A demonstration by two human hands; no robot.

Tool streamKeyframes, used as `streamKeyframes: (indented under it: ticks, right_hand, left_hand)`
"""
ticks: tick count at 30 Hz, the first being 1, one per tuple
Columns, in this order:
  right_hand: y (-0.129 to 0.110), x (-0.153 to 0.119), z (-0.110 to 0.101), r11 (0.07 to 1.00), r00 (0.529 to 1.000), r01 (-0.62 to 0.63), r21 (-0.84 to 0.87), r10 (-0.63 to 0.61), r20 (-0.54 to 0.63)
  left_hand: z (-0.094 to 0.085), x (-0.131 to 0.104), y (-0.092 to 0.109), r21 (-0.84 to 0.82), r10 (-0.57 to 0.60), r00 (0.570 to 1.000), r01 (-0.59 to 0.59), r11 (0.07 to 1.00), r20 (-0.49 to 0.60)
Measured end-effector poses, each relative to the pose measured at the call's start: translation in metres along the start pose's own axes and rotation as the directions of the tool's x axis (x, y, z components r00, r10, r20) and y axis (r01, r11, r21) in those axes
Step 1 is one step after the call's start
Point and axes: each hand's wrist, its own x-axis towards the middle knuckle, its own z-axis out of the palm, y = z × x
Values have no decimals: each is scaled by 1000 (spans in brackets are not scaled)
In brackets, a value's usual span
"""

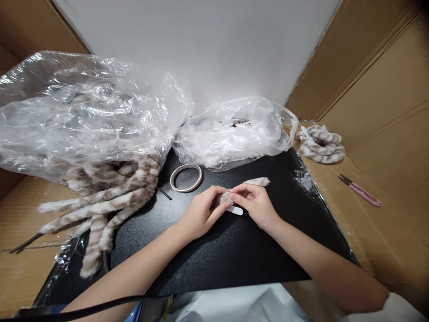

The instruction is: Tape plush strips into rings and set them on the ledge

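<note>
Over the black work surface, my left hand (204, 210) and my right hand (256, 203) meet with their fingers closed on a short furry strip (226, 197), cream and brown. One end of the fur (259, 181) sticks out behind my right hand. A narrow white tab (235, 210) with a rounded end shows below the fingertips; whether it is fixed to the fur is hidden. Just beyond my left hand lies a roll of tape (186, 178), flat on its side. A pile of long furry strips (110, 201) spills from a clear plastic bag on the left.
The large clear bag (87, 120) and a smaller plastic bag (231, 134) stand at the back. On the cardboard at right are furry rings (321, 145) with white tabs and pink-handled thread snips (362, 192). Cardboard walls (378, 67) rise at both sides.
</note>
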Motion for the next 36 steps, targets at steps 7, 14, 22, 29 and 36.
streamKeyframes:
  ticks: [7,14,22,29,36]
  right_hand:
    - [3,2,-2,995,998,-2,-105,-3,-55]
    - [-6,-3,-7,718,922,379,-583,-350,169]
    - [-3,-2,-7,624,841,541,-564,-417,345]
    - [-1,-1,-8,653,883,445,-613,-433,179]
    - [-4,-2,1,647,842,537,-541,-453,294]
  left_hand:
    - [11,-3,-6,-245,0,999,8,969,32]
    - [9,0,-4,-265,108,994,-101,959,12]
    - [7,4,-4,-250,23,999,-30,968,-29]
    - [7,7,-4,-323,-114,989,78,943,-93]
    - [6,4,-1,-380,-115,993,99,919,-19]
